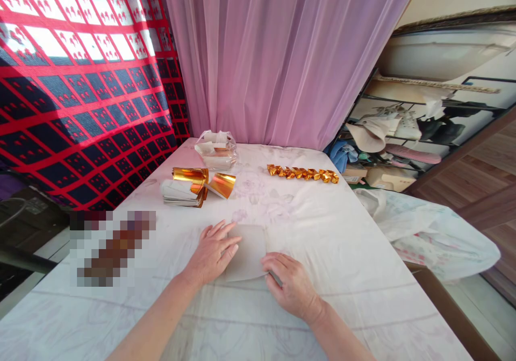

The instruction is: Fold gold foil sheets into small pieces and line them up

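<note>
A pale grey-white sheet [246,250], seemingly thin paper, lies on the cloth-covered table [330,275] in front of me. My left hand [213,250] rests on its left edge, fingers spread and holding nothing. At the right edge, my right hand [291,284] has its fingers curled, with thumb and forefinger pinching the sheet's border. Beyond my left hand is a stack of gold foil papers [190,175] with white backs, one piece [221,184] curling up beside it. Farther right, several folded gold foil pieces [302,174] sit in a row.
A clear plastic bag [217,154] with papers stands at the table's far end, before a purple curtain [258,54]. A red checked cloth [80,92] hangs at left. On the right are a shoe rack [403,129] and a large plastic bag [439,232]. A pixelated patch covers part of the left side.
</note>
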{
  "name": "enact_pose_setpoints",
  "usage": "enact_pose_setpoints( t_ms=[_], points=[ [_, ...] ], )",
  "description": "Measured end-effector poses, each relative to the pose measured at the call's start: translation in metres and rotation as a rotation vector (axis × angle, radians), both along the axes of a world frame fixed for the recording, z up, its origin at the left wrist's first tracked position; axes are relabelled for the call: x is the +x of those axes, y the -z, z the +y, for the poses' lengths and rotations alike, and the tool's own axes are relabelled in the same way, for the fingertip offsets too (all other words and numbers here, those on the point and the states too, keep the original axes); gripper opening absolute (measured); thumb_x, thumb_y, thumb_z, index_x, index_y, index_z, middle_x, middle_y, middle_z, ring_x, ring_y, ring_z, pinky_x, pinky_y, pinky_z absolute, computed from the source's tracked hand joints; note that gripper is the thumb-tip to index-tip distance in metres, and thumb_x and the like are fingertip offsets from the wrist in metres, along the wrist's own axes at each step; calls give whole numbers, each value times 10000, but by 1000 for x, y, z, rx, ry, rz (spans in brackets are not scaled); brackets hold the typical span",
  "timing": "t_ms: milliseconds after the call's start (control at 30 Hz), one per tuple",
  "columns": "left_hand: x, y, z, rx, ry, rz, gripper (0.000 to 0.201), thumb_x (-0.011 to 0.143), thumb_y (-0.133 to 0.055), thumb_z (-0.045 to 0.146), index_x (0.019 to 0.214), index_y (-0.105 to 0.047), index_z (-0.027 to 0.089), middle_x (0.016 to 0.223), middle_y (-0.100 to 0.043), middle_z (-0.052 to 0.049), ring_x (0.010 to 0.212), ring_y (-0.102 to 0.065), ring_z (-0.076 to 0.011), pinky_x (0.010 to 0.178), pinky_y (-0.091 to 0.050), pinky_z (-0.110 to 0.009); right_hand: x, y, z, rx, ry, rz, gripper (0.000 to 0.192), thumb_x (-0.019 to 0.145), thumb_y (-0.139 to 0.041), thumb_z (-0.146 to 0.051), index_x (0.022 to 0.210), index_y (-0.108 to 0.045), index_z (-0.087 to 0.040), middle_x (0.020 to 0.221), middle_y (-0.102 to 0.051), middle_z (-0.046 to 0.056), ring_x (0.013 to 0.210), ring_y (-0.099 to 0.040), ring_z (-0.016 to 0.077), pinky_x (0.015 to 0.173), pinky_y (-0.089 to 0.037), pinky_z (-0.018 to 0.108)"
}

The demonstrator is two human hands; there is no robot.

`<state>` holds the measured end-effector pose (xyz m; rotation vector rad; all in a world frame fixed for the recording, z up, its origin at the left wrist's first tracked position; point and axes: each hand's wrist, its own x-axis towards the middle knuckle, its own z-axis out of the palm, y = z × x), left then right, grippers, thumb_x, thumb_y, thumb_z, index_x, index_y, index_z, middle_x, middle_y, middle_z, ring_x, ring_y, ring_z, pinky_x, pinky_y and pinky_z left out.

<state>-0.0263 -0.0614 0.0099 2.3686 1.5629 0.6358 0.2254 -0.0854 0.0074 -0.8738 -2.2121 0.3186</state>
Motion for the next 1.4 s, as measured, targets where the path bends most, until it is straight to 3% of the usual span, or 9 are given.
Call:
enact_pose_setpoints(
  t_ms=[67,200,367,500,667,733,833,1200,1400],
  points=[
    [3,-2,-1,-86,101,6,363,1002,-401,364,1214,-694,337,1388,-619,-13,1381,-458,-262,1182,-260,-551,1,1,2,-2,19,2,223,804,-493,-79,886,-607,-251,874,-730,23,961,-692,196,861,-549,333],
    [5,-5,-5,-168,138,-37,377,1016,-371,361,1214,-691,333,1351,-647,-12,1375,-475,-241,1204,-186,-571,3,2,6,-41,66,21,174,824,-511,-146,867,-636,-259,819,-729,26,1039,-678,219,890,-532,355],
    [2,-3,-14,-237,148,-104,433,1028,-308,355,1176,-713,319,1320,-669,-9,1381,-469,-225,1216,-178,-546,1,-5,14,-330,122,-27,137,852,-486,-217,813,-614,-243,684,-693,-16,632,-657,144,632,-488,237],
    [-1,-2,-14,-247,89,-193,510,1032,-207,346,1354,-595,262,1279,-693,-36,1318,-536,-208,1215,-233,-500,-5,-3,28,-463,248,-16,125,853,-502,-248,852,-627,-241,666,-708,-30,553,-634,133,543,-415,215],
    [4,-9,-11,-10,8,-168,512,1000,-346,360,1475,-440,197,1401,-600,-103,1295,-551,-236,1134,-395,-441,-14,7,43,-443,400,-82,111,826,-554,-214,809,-655,-256,636,-721,-40,525,-630,142,529,-364,231],
    [12,-13,-15,82,92,-44,474,976,-431,355,1421,-510,212,1452,-550,-105,1351,-491,-265,1170,-330,-500,-17,8,46,-432,433,-109,109,827,-566,-210,803,-662,-256,640,-727,-36,544,-643,150,533,-355,237],
    [27,-11,-23,152,227,73,429,973,-478,407,1359,-575,245,1384,-612,-71,1358,-477,-269,1200,-266,-528,-18,8,50,-417,438,-147,115,842,-564,-221,803,-666,-259,621,-719,-36,552,-645,153,535,-345,243],
    [37,11,-27,129,203,154,558,976,-419,550,1389,-540,195,1350,-640,-89,1286,-546,-274,1184,-270,-502,-18,16,55,-405,529,-194,137,874,-573,-264,977,-663,-271,606,-697,-38,563,-648,182,558,-358,267],
    [37,17,-29,129,177,180,577,975,-410,571,1403,-520,200,1386,-616,-82,1318,-522,-278,1143,-324,-470,-12,22,50,-227,444,-169,190,921,-497,-268,939,-686,-265,866,-722,19,732,-674,163,625,-427,247]
  ],
)
